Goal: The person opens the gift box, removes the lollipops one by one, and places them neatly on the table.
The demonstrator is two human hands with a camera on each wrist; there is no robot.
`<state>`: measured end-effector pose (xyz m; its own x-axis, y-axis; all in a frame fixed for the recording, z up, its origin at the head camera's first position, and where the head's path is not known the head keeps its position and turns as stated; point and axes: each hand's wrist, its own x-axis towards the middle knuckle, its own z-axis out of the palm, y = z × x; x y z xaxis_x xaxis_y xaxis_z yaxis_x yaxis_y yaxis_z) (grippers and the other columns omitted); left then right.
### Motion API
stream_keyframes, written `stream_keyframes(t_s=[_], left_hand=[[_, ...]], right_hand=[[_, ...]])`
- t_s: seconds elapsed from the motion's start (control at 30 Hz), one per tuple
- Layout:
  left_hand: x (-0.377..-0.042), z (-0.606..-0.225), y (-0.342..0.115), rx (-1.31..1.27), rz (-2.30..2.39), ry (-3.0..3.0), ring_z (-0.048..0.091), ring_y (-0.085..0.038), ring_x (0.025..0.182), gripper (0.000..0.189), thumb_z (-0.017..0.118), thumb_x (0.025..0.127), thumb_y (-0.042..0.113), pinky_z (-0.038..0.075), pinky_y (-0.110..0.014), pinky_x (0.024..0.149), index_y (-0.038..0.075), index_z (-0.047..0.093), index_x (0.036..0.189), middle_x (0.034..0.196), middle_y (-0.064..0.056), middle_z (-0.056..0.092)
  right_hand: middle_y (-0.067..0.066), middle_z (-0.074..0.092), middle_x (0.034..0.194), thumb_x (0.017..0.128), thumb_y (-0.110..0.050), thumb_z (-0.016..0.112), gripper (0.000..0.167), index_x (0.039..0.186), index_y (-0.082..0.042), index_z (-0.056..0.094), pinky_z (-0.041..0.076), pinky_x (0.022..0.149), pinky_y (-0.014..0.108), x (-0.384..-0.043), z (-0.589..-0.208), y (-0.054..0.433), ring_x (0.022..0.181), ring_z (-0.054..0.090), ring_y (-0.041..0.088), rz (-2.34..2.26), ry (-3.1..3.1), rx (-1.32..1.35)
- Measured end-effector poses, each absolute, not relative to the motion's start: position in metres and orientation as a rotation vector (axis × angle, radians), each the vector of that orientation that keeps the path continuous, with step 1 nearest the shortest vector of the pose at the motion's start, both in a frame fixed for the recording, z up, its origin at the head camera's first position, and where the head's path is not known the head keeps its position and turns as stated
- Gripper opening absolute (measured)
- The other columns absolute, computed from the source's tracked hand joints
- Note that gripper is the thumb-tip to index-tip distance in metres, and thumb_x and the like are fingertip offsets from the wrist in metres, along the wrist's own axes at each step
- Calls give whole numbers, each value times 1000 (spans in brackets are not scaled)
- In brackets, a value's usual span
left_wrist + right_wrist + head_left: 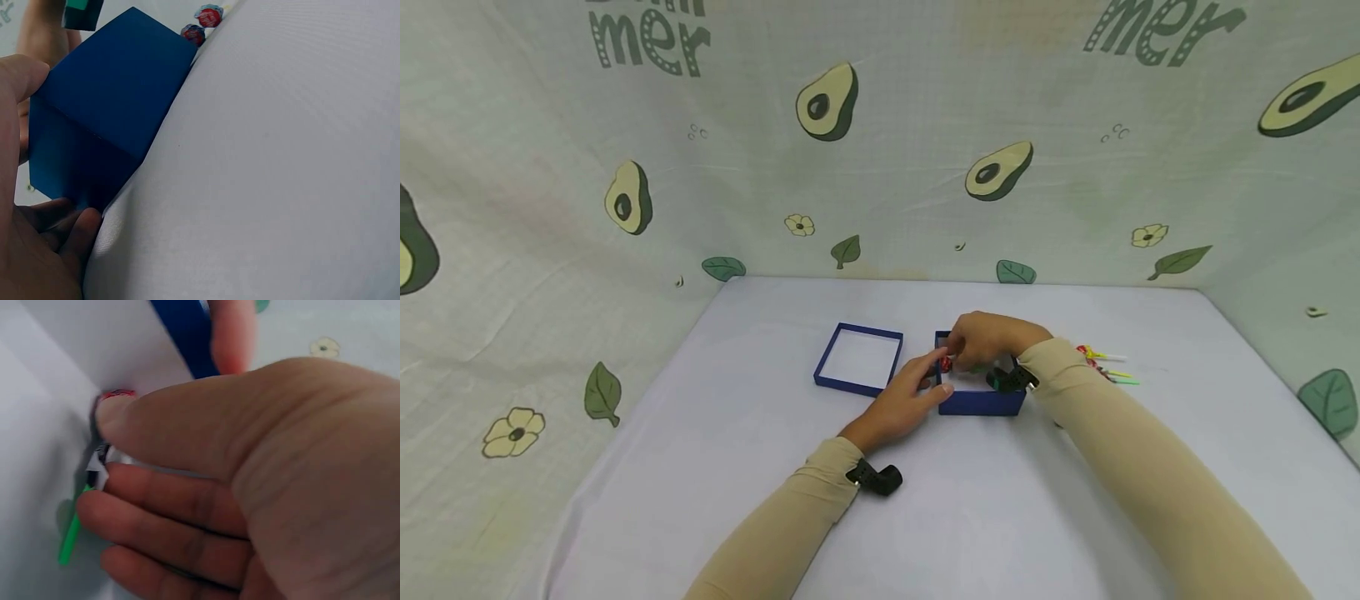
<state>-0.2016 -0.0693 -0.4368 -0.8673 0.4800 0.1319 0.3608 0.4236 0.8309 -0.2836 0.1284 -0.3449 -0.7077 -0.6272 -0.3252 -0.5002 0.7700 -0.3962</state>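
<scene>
A blue box (pixel 981 404) with a white inside stands uncovered on the table. My left hand (pixel 904 406) grips its left side, with the thumb at one corner and the fingers at another in the left wrist view. My right hand (pixel 988 340) reaches down into the box. In the right wrist view, its thumb and fingers pinch a lollipop (pixel 74 531) with a green stick, lying along the white inner wall. The thumb covers most of its red-wrapped head. A red wrapper (pixel 946 364) shows at the box's left inside. The right hand and wrist hide much of the interior.
A shallow blue lid (pixel 850 386), white inside, lies left of the box. Several lollipops (pixel 1093 354) with coloured sticks lie right of the box, partly behind the right sleeve. A printed cloth (pixel 895 208) hangs behind the white table (pixel 760 358).
</scene>
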Motion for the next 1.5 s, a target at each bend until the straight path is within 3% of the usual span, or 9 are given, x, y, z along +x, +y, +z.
stream_keyframes(t_s=[0.23,0.57,1.23,1.5], left_hand=[[-201,-438,-69,751,1446,2545,42,-18,137,62,52,101,52,39,-36,110,42,26,157,157,-1,34],[-201,-438,-69,769,1470,2523,39,-15,139,63,52,102,50,37,-32,111,38,25,158,158,0,32],[-199,-437,-70,746,1455,2517,40,-19,139,63,50,102,53,38,-36,111,41,24,158,159,0,30],[-199,-437,-70,749,1460,2512,40,-18,139,63,50,101,54,37,-36,111,40,25,158,160,0,29]], right_hand=[[-2,69,82,88,-16,76,12,98,-11,78,52,64,28,-283,-351,122,68,60,12,-359,2560,-904],[-3,66,79,88,-14,76,3,91,-12,76,50,64,28,-281,-350,116,69,59,13,-280,2549,-928],[-2,70,92,92,-19,70,14,103,-11,73,54,74,33,-281,-347,122,78,62,13,-337,2480,-942],[1,68,91,95,-17,63,17,106,-6,69,52,69,30,-282,-347,125,75,61,15,-414,2429,-901]])
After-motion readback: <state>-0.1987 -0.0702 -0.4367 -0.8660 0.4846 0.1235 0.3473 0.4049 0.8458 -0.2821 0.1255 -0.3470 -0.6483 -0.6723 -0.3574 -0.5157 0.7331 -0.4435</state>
